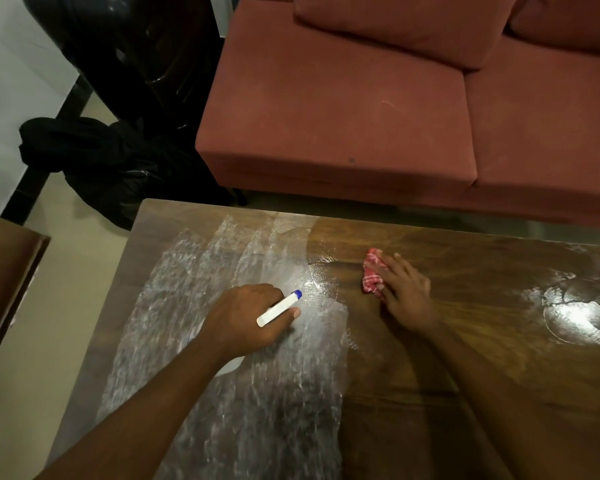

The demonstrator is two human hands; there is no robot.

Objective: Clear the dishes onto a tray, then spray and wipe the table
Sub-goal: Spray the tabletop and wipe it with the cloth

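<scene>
My left hand [246, 315] grips a white spray bottle [278, 309] with a blue nozzle tip, held low over the wooden table [430, 358]; most of the bottle's body is hidden under my hand and forearm. My right hand [404, 285] lies flat on a red-and-white checked cloth [371, 271], pressing it onto the tabletop near the middle. The left half of the table carries a whitish wet film in streaks [222, 341]. A second wet patch [575, 310] shines at the right.
A reddish-brown sofa [361, 109] runs along the far side of the table. A black bag [94, 161] lies on the floor at the left, in front of a dark chair [136, 53]. A brown cardboard box [4, 271] stands at the left edge.
</scene>
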